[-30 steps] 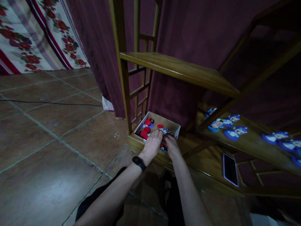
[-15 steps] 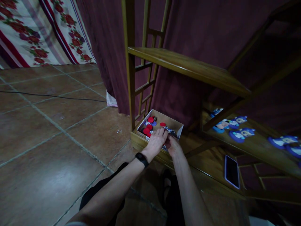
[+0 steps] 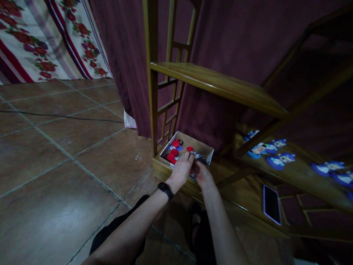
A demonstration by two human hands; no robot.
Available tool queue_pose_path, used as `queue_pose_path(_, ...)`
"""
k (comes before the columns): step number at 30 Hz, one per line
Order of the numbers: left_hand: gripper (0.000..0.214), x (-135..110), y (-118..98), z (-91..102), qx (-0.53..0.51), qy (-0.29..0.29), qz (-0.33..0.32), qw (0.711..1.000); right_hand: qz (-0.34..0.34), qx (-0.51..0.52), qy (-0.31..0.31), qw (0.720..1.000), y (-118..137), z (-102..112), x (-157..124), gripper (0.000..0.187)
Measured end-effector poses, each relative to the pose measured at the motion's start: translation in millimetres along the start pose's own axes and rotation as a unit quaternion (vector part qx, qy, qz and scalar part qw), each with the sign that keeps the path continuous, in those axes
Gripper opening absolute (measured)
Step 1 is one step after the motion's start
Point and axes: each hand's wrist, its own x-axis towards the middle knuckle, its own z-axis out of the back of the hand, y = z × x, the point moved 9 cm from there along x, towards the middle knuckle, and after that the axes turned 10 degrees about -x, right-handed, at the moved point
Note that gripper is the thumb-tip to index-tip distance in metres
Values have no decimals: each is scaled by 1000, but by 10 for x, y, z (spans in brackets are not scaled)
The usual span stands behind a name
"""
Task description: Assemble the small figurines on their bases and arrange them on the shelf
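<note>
An open cardboard box (image 3: 209,154) with pale walls sits at the left end of the low wooden shelf. Small figurines with round red bases (image 3: 171,157) lie jumbled inside it, with blue and dark pieces among them. Over the box's near side, my left hand (image 3: 182,166) has its fingers bent and drawn together; a dark band circles that wrist. Close against its fingertips is my right hand (image 3: 202,174), its fingers also curled inward. A bit of red shows between the hands, but what they hold is mostly hidden.
Several blue-based figurines (image 3: 280,161) stand on the higher shelf to the right. Below them lies a phone (image 3: 271,204). A wooden shelf board (image 3: 217,79) juts out above the box, beside an upright post (image 3: 153,88). A black cable (image 3: 63,117) crosses the tiled floor.
The view has shifted slightly, so the shelves and box appear a little lower. Both hands stay together over the box, with only slight finger movement.
</note>
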Motion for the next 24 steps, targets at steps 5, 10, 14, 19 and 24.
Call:
queue_pose_path(5, 40, 80, 432, 30, -305, -90, 132, 939, 9, 22, -43, 999, 90, 8, -56, 17)
queue_pose_path(10, 38, 44, 712, -185, -551, -105, 261, 786, 44, -53, -68, 995, 222, 3, -83, 17)
queue_pose_path(14, 39, -33, 764, -272, -632, -95, 332, 694, 62, -70, -65, 994, 254, 14, -59, 18)
queue_pose_path(19, 23, -27, 645, -310, -691, -30, 358, 627, 86, -41, -63, 993, 293, 35, -42, 23)
queue_pose_path(24, 13, -6, 499, -343, -748, 10, 363, 555, 115, -12, -80, 990, 413, 72, -69, 22)
